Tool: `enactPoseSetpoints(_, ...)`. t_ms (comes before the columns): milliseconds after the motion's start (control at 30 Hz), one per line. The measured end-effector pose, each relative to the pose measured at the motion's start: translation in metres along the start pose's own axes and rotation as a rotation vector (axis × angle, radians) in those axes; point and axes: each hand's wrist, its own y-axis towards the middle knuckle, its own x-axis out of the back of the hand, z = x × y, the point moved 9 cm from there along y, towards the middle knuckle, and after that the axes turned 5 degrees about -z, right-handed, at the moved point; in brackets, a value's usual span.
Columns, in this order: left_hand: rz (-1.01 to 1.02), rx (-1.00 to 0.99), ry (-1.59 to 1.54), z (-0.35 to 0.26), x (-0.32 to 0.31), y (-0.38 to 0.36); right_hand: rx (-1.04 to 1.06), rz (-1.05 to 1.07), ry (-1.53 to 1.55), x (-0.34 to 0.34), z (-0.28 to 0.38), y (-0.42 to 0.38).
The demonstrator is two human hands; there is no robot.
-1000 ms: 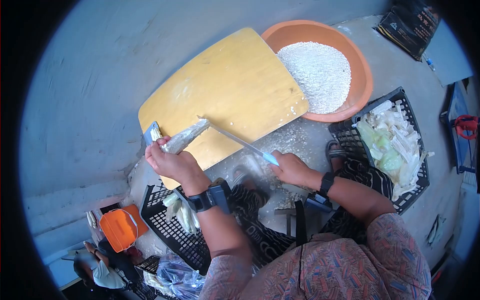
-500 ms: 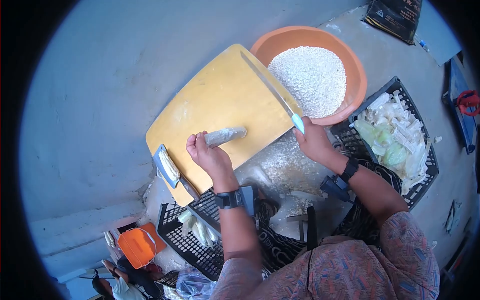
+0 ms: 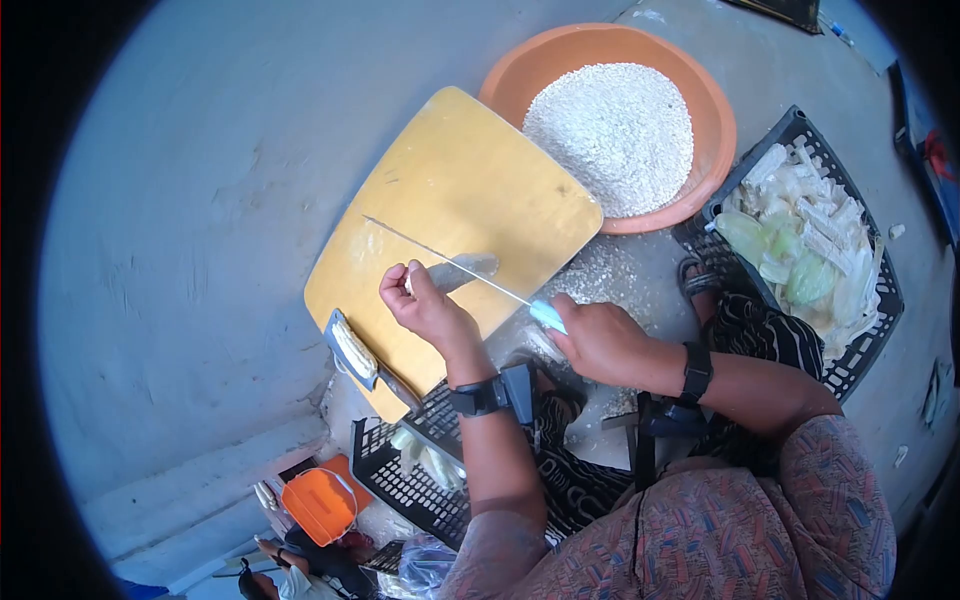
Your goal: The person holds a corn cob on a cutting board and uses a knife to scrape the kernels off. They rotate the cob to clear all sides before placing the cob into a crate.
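My left hand [image 3: 430, 305] holds one end of a pale corn cob [image 3: 465, 270] above the yellow board [image 3: 450, 170], its far end toward the board's right part. My right hand [image 3: 605, 340] is closed on the turquoise handle of a long thin knife [image 3: 547, 314]. The blade crosses over the cob and points to the upper left. On the board's lower left corner lies a cleaver [image 3: 365, 365] with a whitish corn piece on its blade. Behind the board, an orange basin [image 3: 715, 130] holds a heap of white kernels.
A black crate [image 3: 880, 330] of husks and cobs stands at the right. Another black crate [image 3: 395, 490] with corn is below the board. An orange bucket [image 3: 322, 505] and a person [image 3: 300, 575] appear at the lower left. Kernels litter the floor.
My right hand has moved left and down with the knife, bringing its blade from the board's right edge across the cob. The whole view has shifted slightly.
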Motion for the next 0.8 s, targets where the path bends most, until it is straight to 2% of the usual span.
enactPoseSetpoints(267, -0.029, -0.077, -0.043, -0.004, -0.005, -0.005, -0.013, 0.061, -0.043, -0.002, -0.007, -0.01)
enactPoseSetpoints(433, 0.005, -0.2, 0.187, -0.011, -0.017, -0.015, -0.063, 0.063, 0.0, -0.006, -0.011, 0.01)
enactPoseSetpoints(533, -0.033, -0.134, 0.107, -0.008, -0.011, -0.011, -0.048, 0.074, -0.062, -0.014, -0.008, 0.024)
enactPoseSetpoints(800, -0.035, -0.118, 0.059, -0.013, -0.013, -0.01, -0.006, 0.04, -0.067, -0.023, -0.002, 0.039)
